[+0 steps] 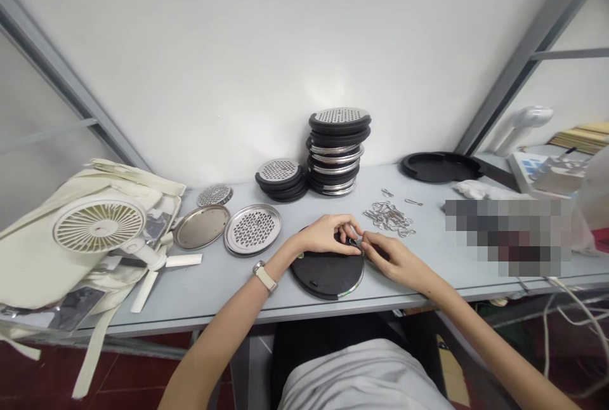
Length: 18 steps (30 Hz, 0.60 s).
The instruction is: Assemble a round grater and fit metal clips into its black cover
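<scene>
A round black disc (328,273) with a shiny strip along part of its rim lies flat before me at the table's front edge. My left hand (330,234) reaches over its far side, fingers pinched on a small metal wire clip (353,242) that is mostly hidden. Touching the same spot at the disc's right rim, my right hand (391,259) has its thumb and fingertips closed together; what they grip is covered. Just beyond the right hand lies a loose pile of metal wire clips (389,216), with a separate clip (413,202) beside it.
Behind stand a tall stack of black and metal discs (335,153) and a lower stack (281,178). Left are a perforated metal disc (252,230), a plain metal lid (202,227), a small grater disc (215,195) and a white fan (99,226). A black tray (440,167) lies back right.
</scene>
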{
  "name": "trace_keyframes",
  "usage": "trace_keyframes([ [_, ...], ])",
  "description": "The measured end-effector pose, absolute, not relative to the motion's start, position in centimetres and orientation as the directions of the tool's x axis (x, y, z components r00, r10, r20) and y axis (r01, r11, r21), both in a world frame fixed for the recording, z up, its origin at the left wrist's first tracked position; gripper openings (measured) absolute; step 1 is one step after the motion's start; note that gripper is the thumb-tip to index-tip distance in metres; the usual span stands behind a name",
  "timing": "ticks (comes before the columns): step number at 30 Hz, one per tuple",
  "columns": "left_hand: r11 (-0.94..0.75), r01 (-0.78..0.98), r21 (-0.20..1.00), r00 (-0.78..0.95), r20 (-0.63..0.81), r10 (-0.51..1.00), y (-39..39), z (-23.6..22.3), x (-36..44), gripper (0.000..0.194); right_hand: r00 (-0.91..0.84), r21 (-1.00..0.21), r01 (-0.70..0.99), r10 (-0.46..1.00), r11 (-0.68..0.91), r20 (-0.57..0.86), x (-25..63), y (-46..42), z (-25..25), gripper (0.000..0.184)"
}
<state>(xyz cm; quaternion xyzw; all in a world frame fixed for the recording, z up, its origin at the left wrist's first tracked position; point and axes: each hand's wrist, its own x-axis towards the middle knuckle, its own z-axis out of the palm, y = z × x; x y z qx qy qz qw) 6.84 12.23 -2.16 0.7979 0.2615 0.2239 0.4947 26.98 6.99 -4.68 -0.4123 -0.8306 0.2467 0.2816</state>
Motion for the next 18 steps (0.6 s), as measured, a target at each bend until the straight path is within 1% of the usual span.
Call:
trace_keyframes([
  [10, -0.388, 0.163, 0.907, 0.779, 0.123, 0.614, 12.25, -2.15, 6.82, 0.037, -0.475, -0.641, 0.577, 0.846, 0.507, 0.241, 26.85, 7.0, -4.85, 0.032],
  [13, -0.385, 0.168, 0.907, 0.777, 0.118, 0.618, 12.25, -2.16, 6.83, 0.038, -0.457, -0.68, 0.555, 0.859, 0.478, 0.231, 26.75, 6.83, -4.72, 0.027],
  [16, -0.385, 0.177, 0.906, 0.776, 0.113, 0.621, 12.24, -2.15, 6.86, 0.035, -0.447, -0.727, 0.519, 0.868, 0.449, 0.217, 26.7, 6.68, -4.54, 0.018],
  [18, -0.383, 0.188, 0.905, 0.773, 0.104, 0.626, 12.24, -2.14, 6.89, 0.033, -0.451, -0.737, 0.506, 0.866, 0.448, 0.217, 26.72, 6.68, -4.52, 0.015],
])
